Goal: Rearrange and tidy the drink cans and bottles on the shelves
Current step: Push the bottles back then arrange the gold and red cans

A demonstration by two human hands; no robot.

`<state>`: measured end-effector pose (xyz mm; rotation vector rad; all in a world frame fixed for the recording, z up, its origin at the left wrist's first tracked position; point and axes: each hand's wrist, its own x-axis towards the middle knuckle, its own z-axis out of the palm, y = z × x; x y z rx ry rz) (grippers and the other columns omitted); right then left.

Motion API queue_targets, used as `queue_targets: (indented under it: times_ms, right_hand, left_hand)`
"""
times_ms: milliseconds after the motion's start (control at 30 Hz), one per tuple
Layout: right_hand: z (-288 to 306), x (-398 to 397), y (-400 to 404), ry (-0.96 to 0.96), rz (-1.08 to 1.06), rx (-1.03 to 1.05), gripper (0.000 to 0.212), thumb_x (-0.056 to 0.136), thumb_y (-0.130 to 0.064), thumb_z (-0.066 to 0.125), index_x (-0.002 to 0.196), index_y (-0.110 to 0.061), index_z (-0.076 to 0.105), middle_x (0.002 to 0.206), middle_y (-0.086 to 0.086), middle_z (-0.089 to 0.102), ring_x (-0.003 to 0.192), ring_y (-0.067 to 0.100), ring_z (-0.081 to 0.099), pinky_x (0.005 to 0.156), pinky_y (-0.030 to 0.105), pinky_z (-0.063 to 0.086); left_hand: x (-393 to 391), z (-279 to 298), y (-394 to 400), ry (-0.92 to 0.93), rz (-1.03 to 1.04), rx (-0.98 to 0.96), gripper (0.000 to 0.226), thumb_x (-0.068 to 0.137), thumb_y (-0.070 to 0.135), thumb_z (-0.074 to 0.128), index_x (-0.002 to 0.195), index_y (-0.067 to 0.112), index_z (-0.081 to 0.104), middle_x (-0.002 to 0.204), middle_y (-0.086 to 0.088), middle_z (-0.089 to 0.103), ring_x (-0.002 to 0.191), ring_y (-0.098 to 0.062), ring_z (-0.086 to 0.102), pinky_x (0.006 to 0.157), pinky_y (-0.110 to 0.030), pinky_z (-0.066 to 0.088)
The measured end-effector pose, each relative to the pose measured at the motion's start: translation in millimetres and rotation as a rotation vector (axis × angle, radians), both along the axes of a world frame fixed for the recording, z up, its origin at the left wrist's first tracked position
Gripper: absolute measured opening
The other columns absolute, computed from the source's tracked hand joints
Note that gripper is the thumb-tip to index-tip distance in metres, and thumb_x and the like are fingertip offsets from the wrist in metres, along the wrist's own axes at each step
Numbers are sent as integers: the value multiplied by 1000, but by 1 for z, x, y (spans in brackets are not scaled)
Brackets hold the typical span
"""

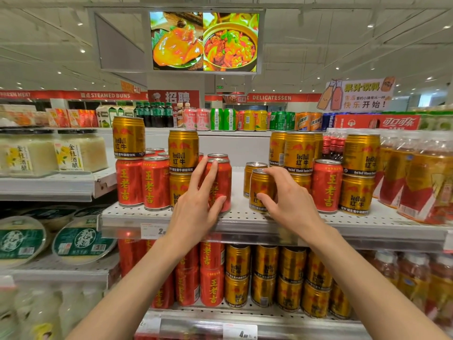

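Red herbal-tea cans and gold Red Bull cans stand mixed on the white perforated shelf (245, 218) in front of me. My left hand (198, 204) wraps around a red can (221, 182) near the shelf's front edge, fingers on its left side and thumb on its front. My right hand (289, 200) grips a gold can (259, 187) to the right, fingers over its top and thumb low on its front. Both cans rest on the shelf. A second gold can (253, 168) stands just behind the held one.
Left of my hands are two red cans (143, 182) with gold cans (129, 137) stacked above. Right stand a red can (327, 186), stacked gold cans (359, 175) and tea bottles (421, 182). A gap of bare shelf separates the two held cans. The shelf below holds more stacked cans (264, 278).
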<state>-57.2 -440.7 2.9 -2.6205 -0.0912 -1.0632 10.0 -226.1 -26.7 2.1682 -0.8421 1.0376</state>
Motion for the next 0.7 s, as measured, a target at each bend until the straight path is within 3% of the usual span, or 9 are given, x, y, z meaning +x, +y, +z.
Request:
queue_targets:
  times_ms: [200,367,467,533,600,700]
  right_hand:
    - [5,-1,-16,81,69,58,56,94,-31,67,142,-28,38,145,-7,49,96,18,64,89,45,58]
    - [2,0,-15,60,67,42,59,95,-31,65,147,-25,37,159,-7,35,96,21,67,86,44,59]
    - [-7,-7,-17,39,83,97,70,94,-33,67,152,-29,29,162,-8,29,83,9,67,82,40,61]
    - [-18,-17,-18,22,133,172,72,93,-34,67,153,-32,27,161,-9,29,89,7,66,86,39,61]
    - [-29,-31,-19,-8,181,246,66,93,-36,67,150,-32,33,156,-11,36,107,7,63,93,39,58]
    - [-47,-52,-22,-48,250,359,48,94,-33,66,139,-30,50,133,-14,54,112,1,59,97,33,54]
  left_hand:
    - [-2,1,0,19,-6,-15,78,98,29,64,163,24,21,172,3,10,65,-9,49,68,-37,62]
    - [-3,1,-2,24,3,-33,79,97,25,66,163,23,22,172,3,11,59,-10,52,67,-41,62]
    - [-7,0,-3,53,-10,-55,80,97,18,68,162,25,23,172,4,11,61,-8,57,71,-41,62]
    - [-12,-3,-6,93,-29,-88,80,96,14,68,162,26,24,172,4,12,67,-6,59,75,-36,62]
    - [-22,-10,-8,133,-49,-146,76,95,15,70,159,26,32,170,6,17,75,-4,62,80,-24,60]
    - [-48,-25,-12,162,-45,-229,57,95,21,72,148,23,51,156,9,39,95,-4,64,87,-8,49]
